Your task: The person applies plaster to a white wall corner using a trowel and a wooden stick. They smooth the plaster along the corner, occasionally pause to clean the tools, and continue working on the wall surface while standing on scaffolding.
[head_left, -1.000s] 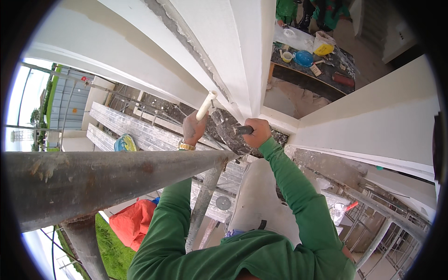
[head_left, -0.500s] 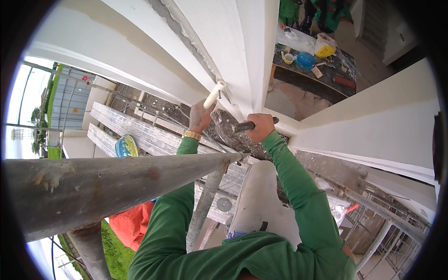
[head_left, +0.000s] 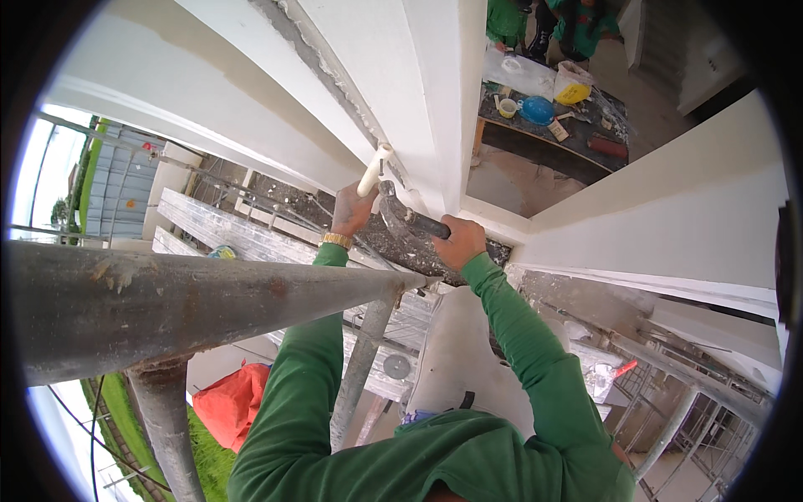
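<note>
1. Left hand (head_left: 353, 211) holds a white tube (head_left: 372, 173) by the wall (head_left: 397, 75).
2. Right hand (head_left: 461, 243) grips a hammer (head_left: 428, 223), its head near the tube.
3. Table (head_left: 581, 137): cup (head_left: 507, 108) near the front-left corner, blue bowl (head_left: 536, 110) beside it, red block (head_left: 608, 146) near the front-right corner.

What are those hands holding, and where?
Left hand: a cream tube, by its lower end. Right hand: a hammer, by its dark handle.

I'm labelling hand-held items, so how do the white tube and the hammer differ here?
Colour: the white tube is pale, while the hammer has a dark handle.
Holder: the left hand grips the tube; the right hand grips the hammer.
Pose: in the picture, the tube slants up and rightward from its hand, the hammer up and leftward.
Shared: each is held in one bare hand.
</note>
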{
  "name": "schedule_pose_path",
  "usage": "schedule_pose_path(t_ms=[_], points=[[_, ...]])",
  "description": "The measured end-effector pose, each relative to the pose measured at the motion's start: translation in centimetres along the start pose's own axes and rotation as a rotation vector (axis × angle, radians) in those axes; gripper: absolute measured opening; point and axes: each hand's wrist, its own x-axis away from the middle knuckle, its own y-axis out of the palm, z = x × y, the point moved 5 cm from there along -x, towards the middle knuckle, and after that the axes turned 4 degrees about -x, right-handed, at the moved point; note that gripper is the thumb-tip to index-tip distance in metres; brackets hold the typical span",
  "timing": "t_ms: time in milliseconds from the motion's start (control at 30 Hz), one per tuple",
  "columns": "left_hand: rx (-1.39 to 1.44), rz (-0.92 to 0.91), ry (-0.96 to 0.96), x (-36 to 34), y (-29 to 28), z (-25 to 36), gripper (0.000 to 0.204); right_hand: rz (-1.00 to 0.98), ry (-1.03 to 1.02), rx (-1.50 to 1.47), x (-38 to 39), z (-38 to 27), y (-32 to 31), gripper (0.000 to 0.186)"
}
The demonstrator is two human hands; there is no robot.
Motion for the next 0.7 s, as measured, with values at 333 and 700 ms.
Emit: schedule_pose_path(t_ms=[333, 700], points=[[0.215, -0.191, -0.001, 12.6, -0.7, -5.9, 0.037, -0.358, 0.518, 0.164, 23.7, 10.4, -9.5, 0.038], [0.341, 0.014, -0.286, 25.6, -14.5, -0.4, 0.022, -0.333, 0.725, 0.270, 34.6, 12.8, -11.4, 0.038]])
